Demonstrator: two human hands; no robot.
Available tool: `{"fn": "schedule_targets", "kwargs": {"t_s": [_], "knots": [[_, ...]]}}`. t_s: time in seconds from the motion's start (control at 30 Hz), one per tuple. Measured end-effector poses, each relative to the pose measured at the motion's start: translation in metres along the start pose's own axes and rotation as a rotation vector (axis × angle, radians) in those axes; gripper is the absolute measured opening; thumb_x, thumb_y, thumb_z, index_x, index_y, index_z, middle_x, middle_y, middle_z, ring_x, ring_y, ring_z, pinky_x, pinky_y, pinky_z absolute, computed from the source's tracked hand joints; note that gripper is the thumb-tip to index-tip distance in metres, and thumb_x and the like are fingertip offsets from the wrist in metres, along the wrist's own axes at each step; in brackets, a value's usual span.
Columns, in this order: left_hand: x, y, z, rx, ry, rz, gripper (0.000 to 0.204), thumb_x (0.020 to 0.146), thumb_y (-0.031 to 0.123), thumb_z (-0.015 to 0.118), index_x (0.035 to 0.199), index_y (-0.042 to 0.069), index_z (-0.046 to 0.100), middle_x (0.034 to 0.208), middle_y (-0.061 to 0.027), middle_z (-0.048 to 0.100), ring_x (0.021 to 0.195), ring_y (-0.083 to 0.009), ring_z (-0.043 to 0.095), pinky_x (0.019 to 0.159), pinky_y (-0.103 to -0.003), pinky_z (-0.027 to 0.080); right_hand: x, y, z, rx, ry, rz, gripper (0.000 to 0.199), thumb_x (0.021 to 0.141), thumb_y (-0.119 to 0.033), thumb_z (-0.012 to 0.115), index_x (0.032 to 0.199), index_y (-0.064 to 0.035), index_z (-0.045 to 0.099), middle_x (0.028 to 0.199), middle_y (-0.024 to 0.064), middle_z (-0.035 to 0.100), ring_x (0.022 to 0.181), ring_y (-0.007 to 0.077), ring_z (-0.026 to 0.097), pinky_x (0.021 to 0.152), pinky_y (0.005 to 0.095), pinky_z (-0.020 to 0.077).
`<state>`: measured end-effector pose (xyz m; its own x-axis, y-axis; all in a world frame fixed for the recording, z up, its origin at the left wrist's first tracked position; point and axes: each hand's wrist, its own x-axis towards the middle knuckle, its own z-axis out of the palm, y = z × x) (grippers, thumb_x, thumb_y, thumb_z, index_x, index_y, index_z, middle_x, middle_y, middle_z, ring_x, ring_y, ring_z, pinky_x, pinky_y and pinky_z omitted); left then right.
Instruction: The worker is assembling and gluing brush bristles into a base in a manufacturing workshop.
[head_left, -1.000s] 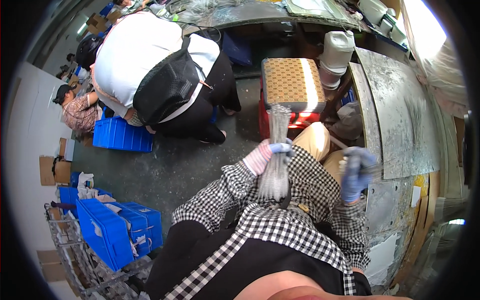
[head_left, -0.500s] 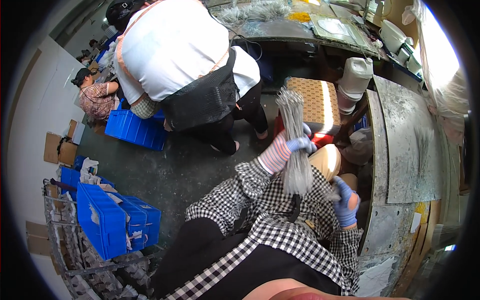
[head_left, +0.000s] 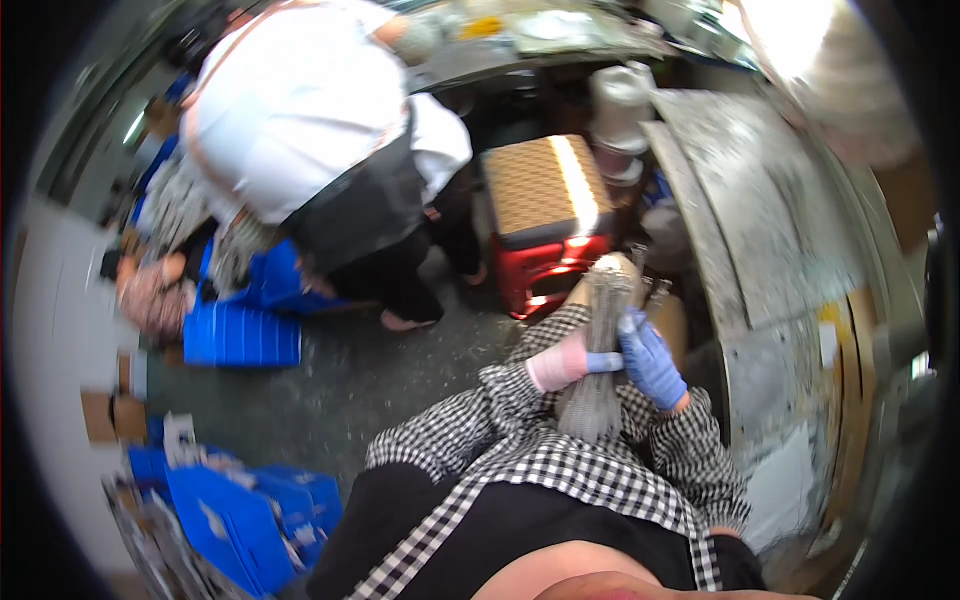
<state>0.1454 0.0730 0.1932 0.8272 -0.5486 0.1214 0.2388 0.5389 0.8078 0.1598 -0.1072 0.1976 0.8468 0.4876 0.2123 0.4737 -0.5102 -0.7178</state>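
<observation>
A bundle of thin grey wire-like strands (head_left: 603,405) stands roughly upright over my lap. My left hand (head_left: 570,363), in a pink-and-blue knit glove, is wrapped round its middle from the left. From the right, my right hand (head_left: 653,362) in a blue glove presses against the same bundle with its fingers together. A few loose strands (head_left: 657,292) stick up just above my right hand. Blur hides the strands' exact kind and the right fingertips.
A red stool (head_left: 545,270) with a woven-pattern top stands ahead. A person in a white shirt (head_left: 300,110) bends at the far workbench (head_left: 540,50). Blue crates (head_left: 242,335) are at left, more at lower left. A metal-topped bench (head_left: 760,220) runs along my right.
The bundle has come down nearer my lap. My right hand, apart from it before, has moved in against it. The view has swung rightward, and the person in white reaches over the bench.
</observation>
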Motion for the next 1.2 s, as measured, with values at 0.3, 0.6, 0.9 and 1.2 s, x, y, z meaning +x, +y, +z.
{"fn": "schedule_targets", "kwargs": {"t_s": [0.3, 0.6, 0.9, 1.2], "knots": [[0.062, 0.029, 0.085, 0.523, -0.294, -0.190, 0.061, 0.084, 0.007, 0.070, 0.137, 0.001, 0.041, 0.126, -0.0110, 0.056, 0.118, -0.0216, 0.056, 0.099, -0.034, 0.046, 0.017, -0.093, -0.109, 0.371, 0.623, 0.003, 0.055, 0.081, -0.003, 0.073, 0.131, -0.0058, 0.051, 0.116, 0.0095, 0.063, 0.094, 0.0138, 0.065, 0.081, 0.0306, 0.0537], [0.206, -0.010, 0.190, 0.632, -0.705, 0.366, 0.046, 0.080, 0.005, 0.068, 0.123, 0.001, 0.052, 0.121, -0.0157, 0.058, 0.116, -0.0274, 0.057, 0.095, -0.036, 0.048, -0.057, -0.090, -0.241, -0.275, 0.769, -0.283, 0.022, 0.083, -0.001, 0.069, 0.105, 0.0001, 0.067, 0.095, 0.0115, 0.068, 0.087, 0.0226, 0.066, 0.078, 0.0344, 0.0535], [0.244, -0.062, 0.187, -0.078, -0.820, -0.406, 0.050, 0.085, 0.005, 0.063, 0.131, -0.001, 0.046, 0.125, -0.0161, 0.057, 0.114, -0.0268, 0.057, 0.099, -0.037, 0.048, -0.026, -0.141, -0.261, -1.097, 0.593, 0.228, 0.047, 0.091, -0.035, 0.055, 0.135, -0.0182, 0.054, 0.124, 0.0090, 0.060, 0.114, 0.0263, 0.056, 0.104, 0.0436, 0.0408], [0.258, -0.093, 0.171, -0.841, -0.566, -1.108, 0.055, 0.083, 0.002, 0.065, 0.133, -0.001, 0.043, 0.126, -0.0154, 0.057, 0.113, -0.0259, 0.058, 0.098, -0.037, 0.049, -0.025, -0.105, -0.271, -0.690, 0.345, 0.356, 0.065, 0.091, -0.054, 0.056, 0.143, -0.0162, 0.047, 0.136, 0.0129, 0.055, 0.129, 0.0307, 0.049, 0.111, 0.0431, 0.0361]]}}
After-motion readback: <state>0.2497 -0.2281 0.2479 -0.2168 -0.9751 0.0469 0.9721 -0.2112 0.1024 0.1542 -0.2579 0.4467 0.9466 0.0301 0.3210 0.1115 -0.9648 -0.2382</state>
